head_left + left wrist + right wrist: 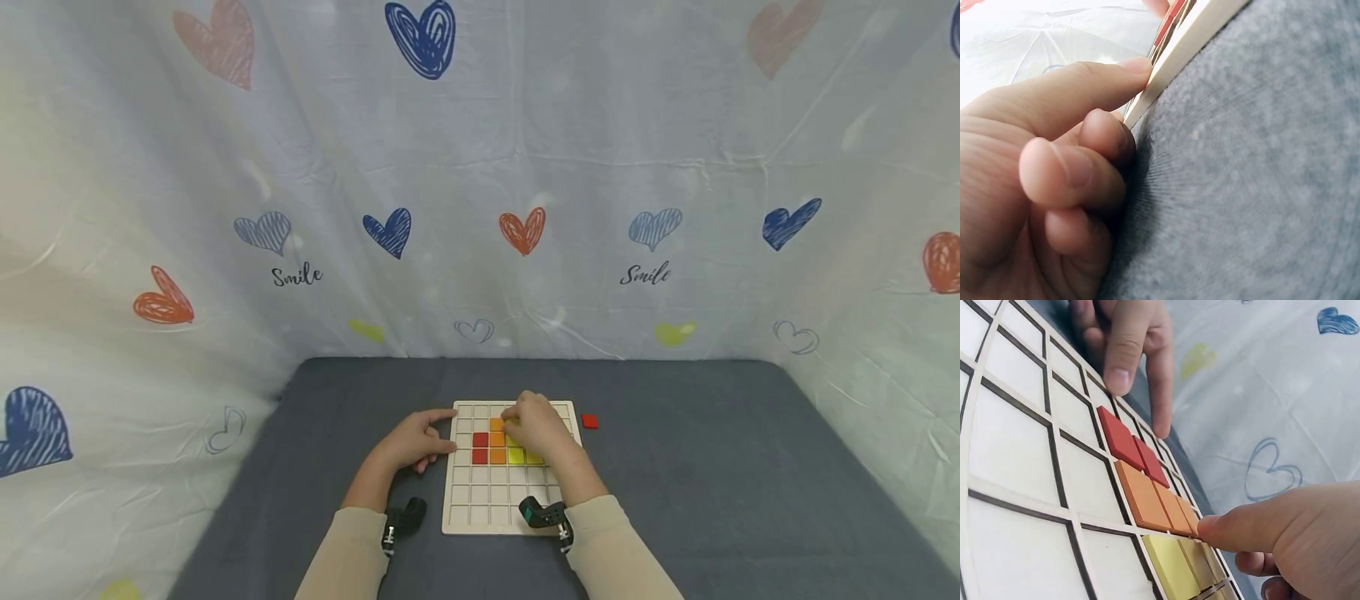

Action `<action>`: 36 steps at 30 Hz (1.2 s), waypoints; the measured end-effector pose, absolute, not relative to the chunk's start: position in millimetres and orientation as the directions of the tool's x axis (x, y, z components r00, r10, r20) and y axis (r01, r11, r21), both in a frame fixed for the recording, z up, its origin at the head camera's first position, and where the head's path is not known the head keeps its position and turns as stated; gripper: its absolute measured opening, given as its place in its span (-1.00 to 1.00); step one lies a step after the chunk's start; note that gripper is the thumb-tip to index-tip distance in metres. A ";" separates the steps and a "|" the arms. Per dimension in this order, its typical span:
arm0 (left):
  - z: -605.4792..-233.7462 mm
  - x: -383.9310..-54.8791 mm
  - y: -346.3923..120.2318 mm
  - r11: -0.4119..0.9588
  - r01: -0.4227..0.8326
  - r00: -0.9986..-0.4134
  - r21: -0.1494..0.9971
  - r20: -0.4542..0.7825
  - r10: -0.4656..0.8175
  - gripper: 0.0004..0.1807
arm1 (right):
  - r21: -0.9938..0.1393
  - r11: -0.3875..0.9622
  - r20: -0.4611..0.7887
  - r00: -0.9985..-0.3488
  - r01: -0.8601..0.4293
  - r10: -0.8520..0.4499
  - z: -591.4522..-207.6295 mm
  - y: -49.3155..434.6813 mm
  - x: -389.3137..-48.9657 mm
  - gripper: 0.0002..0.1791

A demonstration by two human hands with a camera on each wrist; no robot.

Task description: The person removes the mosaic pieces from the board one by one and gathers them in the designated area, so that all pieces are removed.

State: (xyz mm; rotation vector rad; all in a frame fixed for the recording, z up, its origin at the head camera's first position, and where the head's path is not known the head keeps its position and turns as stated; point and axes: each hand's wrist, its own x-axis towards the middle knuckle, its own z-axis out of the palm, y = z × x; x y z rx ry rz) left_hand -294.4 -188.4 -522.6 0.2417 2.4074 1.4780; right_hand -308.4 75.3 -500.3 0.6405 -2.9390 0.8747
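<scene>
A pale wooden grid board (470,493) lies on the dark table. Red tiles (480,447), orange tiles (497,455) and yellow tiles (516,456) fill cells in its upper middle. At the left edge is my left hand (408,442), its thumb and forefinger spread and touching the frame while the other fingers curl inward. My right hand (538,427) reaches over the board and pinches the farthest orange tile (1187,514), thumb tip against its end. The right forefinger's contact is hidden in the right wrist view. That hand covers some yellow tiles in the head view.
One loose red tile (589,421) lies on the table just right of the board. A grey cloth (697,467) covers the table. Behind it hangs a white curtain (570,125) printed with hearts. Both wrists carry black straps with cameras.
</scene>
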 end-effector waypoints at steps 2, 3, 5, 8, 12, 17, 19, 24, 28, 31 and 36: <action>-522.3 -294.1 -188.0 0.455 -0.013 -0.939 0.891 -0.167 0.302 -0.23 | -0.522 0.758 0.135 -0.915 -0.392 -0.380 -502.1 75.0 -308.5 -0.78; -522.0 -293.8 -188.0 0.455 -0.014 -0.938 0.890 -0.169 0.302 -0.23 | -0.523 0.756 0.139 -0.915 -0.393 -0.379 -502.6 74.9 -308.8 -0.78; -521.4 -293.4 -187.9 0.453 -0.017 -0.938 0.891 -0.171 0.302 -0.23 | -0.531 0.749 0.151 -0.914 -0.395 -0.375 -502.8 74.4 -308.8 -0.79; -520.9 -293.1 -187.7 0.451 -0.022 -0.937 0.892 -0.175 0.302 -0.23 | -0.539 0.747 0.160 -0.918 -0.390 -0.363 -502.5 73.1 -308.6 -0.78; -520.5 -293.5 -187.7 0.452 -0.024 -0.937 0.892 -0.177 0.300 -0.23 | -0.539 0.753 0.168 -0.924 -0.377 -0.343 -501.5 70.9 -307.8 -0.78; -520.5 -293.7 -187.3 0.458 -0.022 -0.938 0.889 -0.176 0.297 -0.23 | -0.563 0.741 0.170 -0.928 -0.367 -0.331 -496.2 71.0 -307.7 -0.77; -520.9 -293.6 -186.9 0.461 -0.022 -0.939 0.887 -0.177 0.295 -0.22 | -0.591 0.724 0.166 -0.932 -0.356 -0.323 -492.0 72.6 -308.2 -0.76; -521.5 -293.4 -186.8 0.462 -0.032 -0.939 0.886 -0.185 0.288 -0.22 | -0.635 0.692 0.180 -0.937 -0.343 -0.298 -478.8 80.6 -308.1 -0.75; -522.6 -294.6 -187.0 0.464 -0.038 -0.940 0.885 -0.189 0.284 -0.23 | -0.664 0.656 0.208 -0.931 -0.359 -0.300 -466.2 90.3 -306.2 -0.72; -523.4 -295.2 -187.2 0.464 -0.035 -0.941 0.885 -0.186 0.284 -0.23 | -0.711 0.607 0.209 -0.931 -0.355 -0.299 -457.1 98.9 -304.6 -0.69; -524.6 -295.2 -186.9 0.465 -0.025 -0.942 0.885 -0.177 0.285 -0.23 | -0.743 0.570 0.220 -0.932 -0.351 -0.287 -445.6 115.4 -302.2 -0.65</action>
